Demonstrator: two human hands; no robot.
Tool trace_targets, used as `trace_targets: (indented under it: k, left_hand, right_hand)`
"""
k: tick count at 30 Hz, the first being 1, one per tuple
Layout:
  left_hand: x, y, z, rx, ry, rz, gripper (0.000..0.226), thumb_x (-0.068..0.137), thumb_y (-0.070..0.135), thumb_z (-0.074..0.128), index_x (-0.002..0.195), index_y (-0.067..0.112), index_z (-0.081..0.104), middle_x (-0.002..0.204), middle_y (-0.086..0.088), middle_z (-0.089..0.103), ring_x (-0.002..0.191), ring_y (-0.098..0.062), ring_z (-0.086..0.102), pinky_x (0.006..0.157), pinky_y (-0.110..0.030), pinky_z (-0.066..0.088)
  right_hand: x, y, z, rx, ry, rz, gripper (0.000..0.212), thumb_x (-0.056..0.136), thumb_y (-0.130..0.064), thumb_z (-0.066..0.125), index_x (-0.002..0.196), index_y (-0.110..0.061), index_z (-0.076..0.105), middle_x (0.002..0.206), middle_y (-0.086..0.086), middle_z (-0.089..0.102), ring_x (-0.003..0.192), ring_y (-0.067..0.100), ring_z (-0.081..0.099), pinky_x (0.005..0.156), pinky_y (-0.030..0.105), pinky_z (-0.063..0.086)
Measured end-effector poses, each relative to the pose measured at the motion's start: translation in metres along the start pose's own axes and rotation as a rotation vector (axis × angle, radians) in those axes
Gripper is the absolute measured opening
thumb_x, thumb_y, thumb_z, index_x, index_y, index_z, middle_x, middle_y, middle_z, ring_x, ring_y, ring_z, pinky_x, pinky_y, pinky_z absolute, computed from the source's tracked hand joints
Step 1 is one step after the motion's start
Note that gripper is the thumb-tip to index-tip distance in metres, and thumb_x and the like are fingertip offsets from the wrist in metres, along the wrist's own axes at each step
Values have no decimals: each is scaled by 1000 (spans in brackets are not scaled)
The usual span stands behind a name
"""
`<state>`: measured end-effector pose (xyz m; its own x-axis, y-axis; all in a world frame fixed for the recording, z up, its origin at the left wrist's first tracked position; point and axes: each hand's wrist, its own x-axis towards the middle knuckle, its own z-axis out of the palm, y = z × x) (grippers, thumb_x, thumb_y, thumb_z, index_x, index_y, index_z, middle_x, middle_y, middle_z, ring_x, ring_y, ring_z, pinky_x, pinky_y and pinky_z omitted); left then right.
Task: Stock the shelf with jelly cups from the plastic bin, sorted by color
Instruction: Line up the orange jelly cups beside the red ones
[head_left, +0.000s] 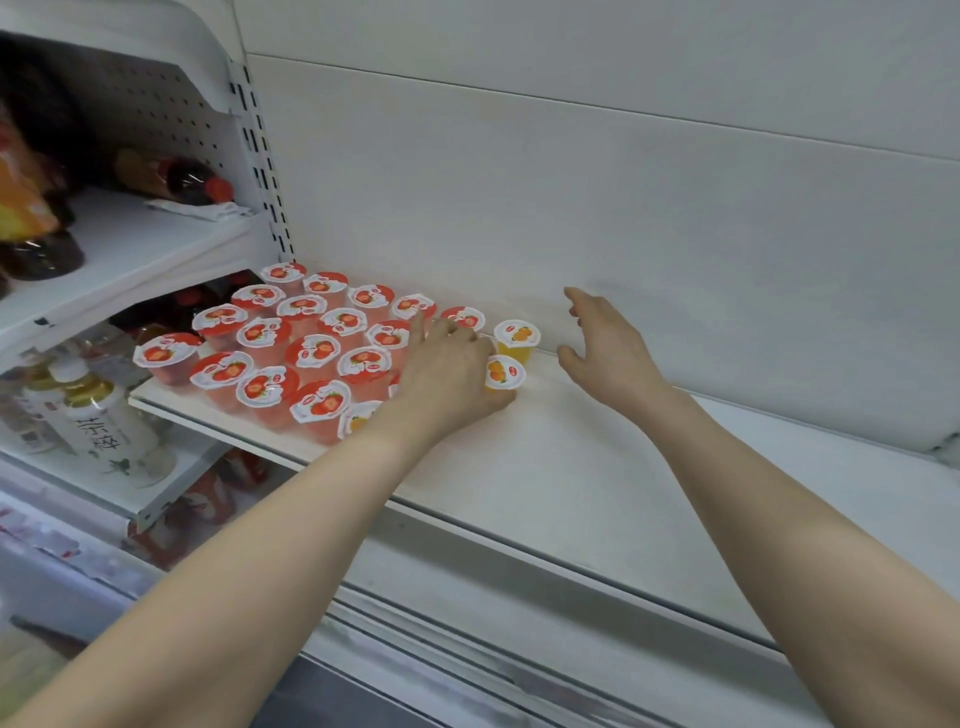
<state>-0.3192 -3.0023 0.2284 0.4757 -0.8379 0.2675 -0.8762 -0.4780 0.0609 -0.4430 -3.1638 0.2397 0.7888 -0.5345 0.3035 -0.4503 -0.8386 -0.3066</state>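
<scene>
Head view. Looks down on a white metal shelf board (571, 467) backed by a white wall panel (623, 182). On the left part of the board, crowded in rows, red-lidded clear plastic jelly cups (311, 353) with strawberry pictures, upright, lids nearly touching. Just right of that block, at the back edge, one yellow jelly cup (517, 335) with an orange-fruit lid, upright. In front of it and just beside, a second orange-fruit-lidded cup (505, 373), lid tilted toward the camera. At the front of the red block, half hidden under the left forearm, a third orange-fruit lid (358, 418).

Reaches with the left hand (447, 369), palm down, across the right edge of the red block. Curls its fingers narrowly round the second orange-fruit-lidded cup, fingertips above the lid, thumb below. Grips it on or just above the board; cannot tell which. Holds the right hand (608, 343) near the wall panel, right of the two orange-fruit cups and apart from them, fingers wide and relaxed, thumb out, nothing in it. Cannot tell whether it touches the board.

On the neighbouring white shelves at left: a white-labelled bottle (104, 431), dark bottles with red caps (192, 182) lying down, an orange packet (21, 208), blurred.
</scene>
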Motion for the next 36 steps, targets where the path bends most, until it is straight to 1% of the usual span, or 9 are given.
trace_targets:
  k: [5, 9, 14, 18, 21, 27, 30, 33, 36]
  left_hand:
    - [-2, 0, -5, 3, -53, -6, 58, 82, 65, 51, 124, 27, 60, 128, -3, 58, 130, -29, 38, 117, -53, 12]
    - [-4, -3, -8, -18, -71, 19, 66, 79, 68, 53, 129, 26, 57, 132, -3, 55, 130, -28, 38, 115, -49, 19]
    - [-18, -16, -24, -132, 20, 53, 69, 83, 63, 56, 137, 20, 51, 139, -3, 51, 130, -25, 41, 107, -38, 32]
    - [-41, -39, -47, -217, 86, 36, 63, 89, 55, 56, 141, 22, 46, 140, -4, 49, 130, -24, 41, 102, -37, 38]
    - [-66, -70, -62, -229, 176, 21, 58, 88, 52, 57, 137, 21, 51, 133, -3, 54, 123, -25, 47, 96, -36, 41]
    - [-144, -157, -85, -248, 315, -75, 51, 88, 48, 60, 131, 20, 56, 125, 0, 58, 117, -21, 51, 96, -34, 42]
    - [-202, -208, -88, -247, 387, -165, 46, 88, 45, 59, 126, 20, 59, 119, 1, 59, 111, -20, 54, 92, -36, 46]
    - [-268, -259, -85, -262, 449, -282, 40, 87, 37, 62, 122, 17, 61, 115, -2, 60, 107, -22, 56, 91, -35, 46]
    - [-341, -311, -74, -227, 418, -417, 37, 88, 35, 63, 120, 18, 61, 113, -2, 60, 106, -23, 56, 89, -36, 46]
  right_hand:
    - [-5, -2, -3, -17, -2, -1, 67, 91, -18, 57, 151, -13, 27, 140, 11, 46, 124, 27, 49, 99, 37, 41]
    - [-9, -11, -8, -71, 6, -33, 66, 93, -20, 57, 151, -13, 28, 140, 10, 46, 123, 26, 49, 98, 35, 40]
    - [-16, -37, -15, -126, 46, -113, 61, 94, -21, 57, 149, -11, 33, 137, 12, 48, 122, 29, 48, 97, 36, 39]
    - [-26, -71, -16, -158, 71, -175, 58, 94, -22, 57, 147, -12, 36, 137, 11, 49, 120, 31, 49, 95, 38, 40]
    - [-34, -107, -11, -157, 96, -236, 56, 93, -22, 59, 145, -11, 40, 135, 12, 51, 116, 33, 50, 94, 39, 41]
    - [-53, -207, 19, -69, 120, -362, 55, 91, -23, 62, 142, -10, 46, 130, 14, 56, 117, 34, 52, 97, 41, 42]
    - [-68, -265, 50, -23, 153, -484, 53, 91, -22, 62, 139, -6, 49, 128, 17, 57, 117, 36, 53, 99, 42, 41]
    - [-88, -327, 87, 35, 125, -574, 52, 91, -20, 63, 139, -4, 49, 129, 18, 56, 117, 36, 52, 100, 43, 41]
    - [-111, -388, 131, 84, 59, -653, 52, 90, -20, 62, 138, -6, 50, 129, 16, 55, 118, 33, 51, 100, 40, 40]
